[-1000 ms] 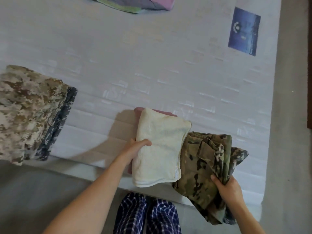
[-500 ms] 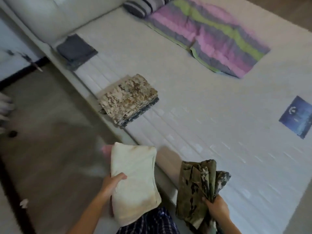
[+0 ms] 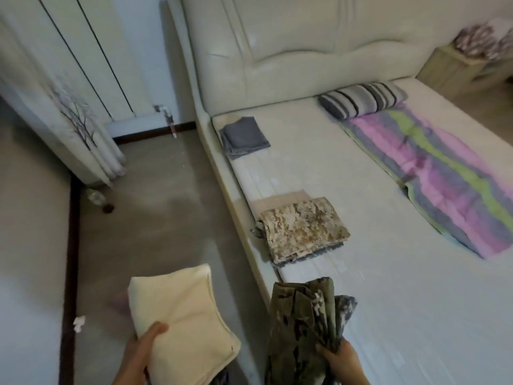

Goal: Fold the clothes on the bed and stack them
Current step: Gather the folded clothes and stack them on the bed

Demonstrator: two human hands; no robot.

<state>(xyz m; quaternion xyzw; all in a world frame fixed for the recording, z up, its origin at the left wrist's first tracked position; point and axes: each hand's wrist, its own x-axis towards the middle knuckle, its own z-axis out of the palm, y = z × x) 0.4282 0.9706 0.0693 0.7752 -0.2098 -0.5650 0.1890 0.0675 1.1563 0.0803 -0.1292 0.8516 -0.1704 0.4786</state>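
My left hand (image 3: 138, 354) grips a folded cream towel (image 3: 180, 309) over the floor, left of the bed's edge; a pink edge of another cloth shows faintly beneath it. My right hand (image 3: 344, 359) holds a bunched green camouflage garment (image 3: 302, 320) above the mattress edge. A folded tan camouflage stack (image 3: 302, 229) with a darker piece under it lies on the white mattress (image 3: 388, 287) near its left side. Farther up, by the headboard, rests a folded grey cloth (image 3: 244, 136).
A striped pillow (image 3: 363, 98) and a pink, green and grey striped blanket (image 3: 449, 173) lie on the bed's far side. A padded headboard (image 3: 305, 51) is behind. Left are floor (image 3: 155, 223), a curtain (image 3: 69, 107), a radiator and small litter.
Both hands lifted their cloths off the mattress and carried them left, the towel now over the floor. My view swung up and left toward the headboard.
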